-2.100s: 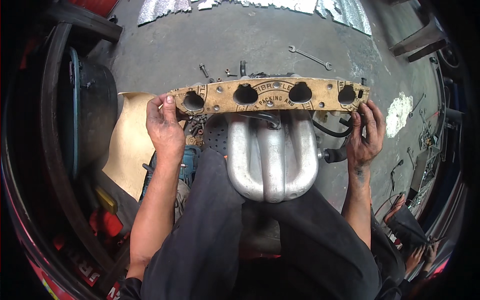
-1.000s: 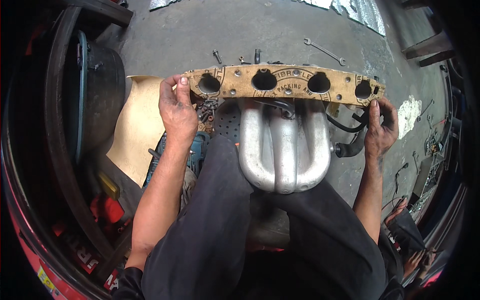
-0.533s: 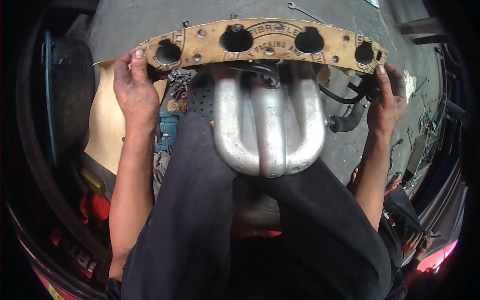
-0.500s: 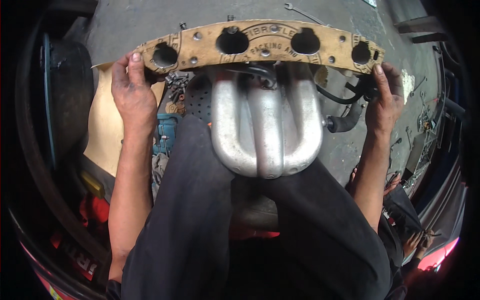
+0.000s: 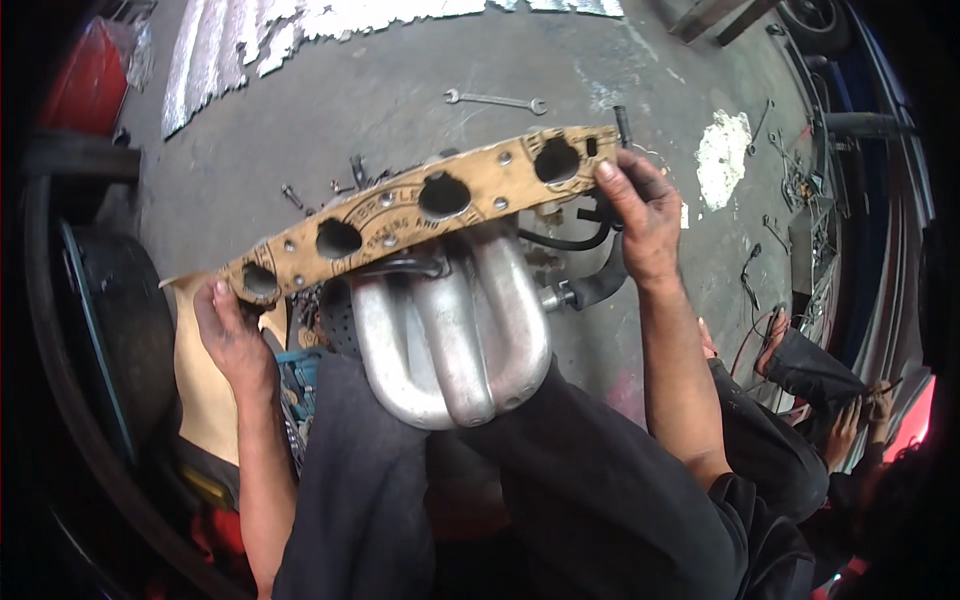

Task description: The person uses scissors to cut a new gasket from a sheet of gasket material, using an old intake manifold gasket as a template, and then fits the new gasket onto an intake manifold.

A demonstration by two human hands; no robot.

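A long tan paper gasket (image 5: pixel 510 178) with four large port openings and small bolt holes lies tilted across the flange of a silver metal intake manifold (image 5: pixel 390 370), its right end farther from me. The manifold's curved runners rest on my thighs. My left hand (image 5: pixel 232 335) is closed on the gasket's left end, thumb on top. My right hand (image 5: pixel 648 225) grips the right end the same way. Black hoses (image 5: pixel 600 285) hang from the manifold's right side. The flange is mostly hidden under the gasket.
A wrench (image 5: pixel 495 100), foil sheeting (image 5: pixel 220 60) and a white patch (image 5: pixel 725 160) are on the concrete floor (image 5: pixel 300 130). Tan sheet (image 5: pixel 200 380) lies at left beside a black drum (image 5: pixel 115 330) and dark frame. Loose tools lie at right, near another person's hands (image 5: pixel 850 420) and dark-clad legs.
The gasket and manifold, level half a second ago, now appear tilted, left end lower, both hands still gripping the gasket. The view has also shifted, showing more floor ahead and more of the other person.
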